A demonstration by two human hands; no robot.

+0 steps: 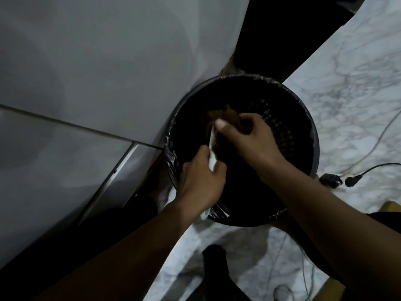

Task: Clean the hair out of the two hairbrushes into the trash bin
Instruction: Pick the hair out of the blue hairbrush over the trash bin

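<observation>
A pale grey cabinet panel (pixel 97 61) fills the frame from nine to twelve o'clock, with a metal strip (pixel 117 172) slanting down along its lower edge. Just right of it, at the centre, stands the round black trash bin (pixel 303 118), lined with a dark plastic bag (pixel 172 157) whose crinkled edge folds over the rim. The left hand (pixel 200 181) reaches in from seven o'clock and is closed around the handle of a pale hairbrush (pixel 212 146), held over the bin's opening at about its eight o'clock side; the handle's end pokes out below the palm. The brush head points up toward twelve o'clock. The right hand (pixel 247 137) comes in from four o'clock, fingers pinched on a brownish clump of hair (pixel 225 114) at the top of the brush head, above the bin's middle. The second brush does not show. At three o'clock of the bin, on the marble-patterned floor (pixel 358 94), lie a black plug adapter (pixel 331 180) and thin cables (pixel 373 144).
</observation>
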